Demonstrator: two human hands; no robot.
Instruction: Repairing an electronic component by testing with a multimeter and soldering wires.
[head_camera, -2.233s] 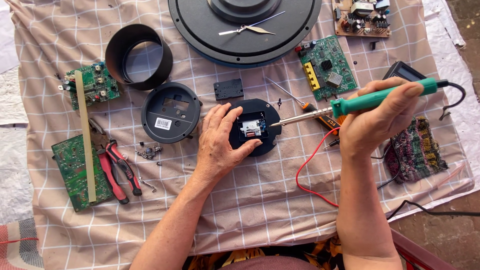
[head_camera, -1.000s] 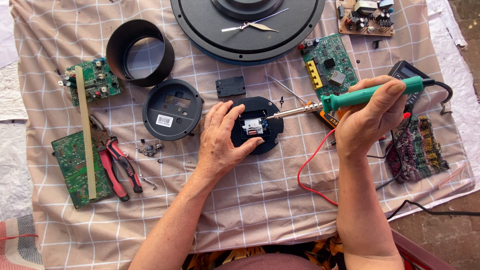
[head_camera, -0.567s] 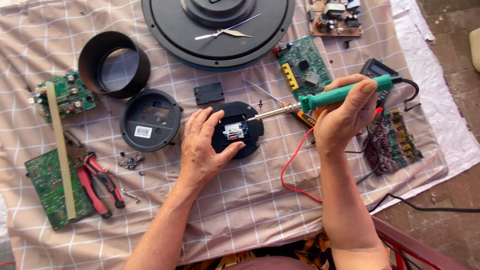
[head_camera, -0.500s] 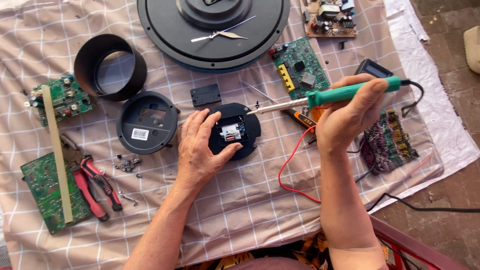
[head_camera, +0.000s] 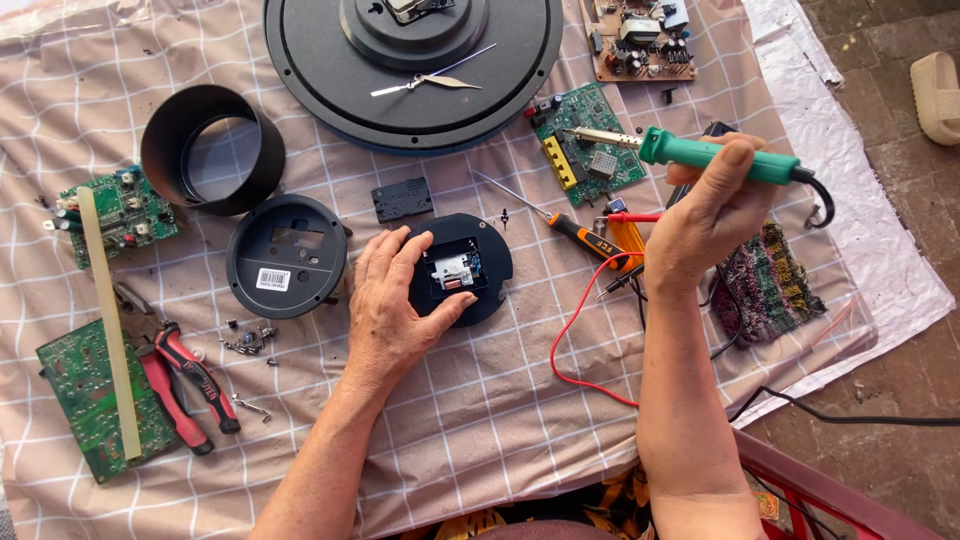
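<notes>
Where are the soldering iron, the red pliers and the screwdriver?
soldering iron (head_camera: 720, 157), head view, green handle.
red pliers (head_camera: 185, 383), head view, handles.
screwdriver (head_camera: 580, 232), head view, orange handle.

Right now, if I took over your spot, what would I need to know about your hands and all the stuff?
Left hand: flat on the round black module, steadying it on the checked cloth.
Right hand: grips the green soldering iron, tip raised over the green circuit board, off the module.
Done: module's middle is open, parts exposed.
Left: cannot tell whether any joint is finished.
</notes>
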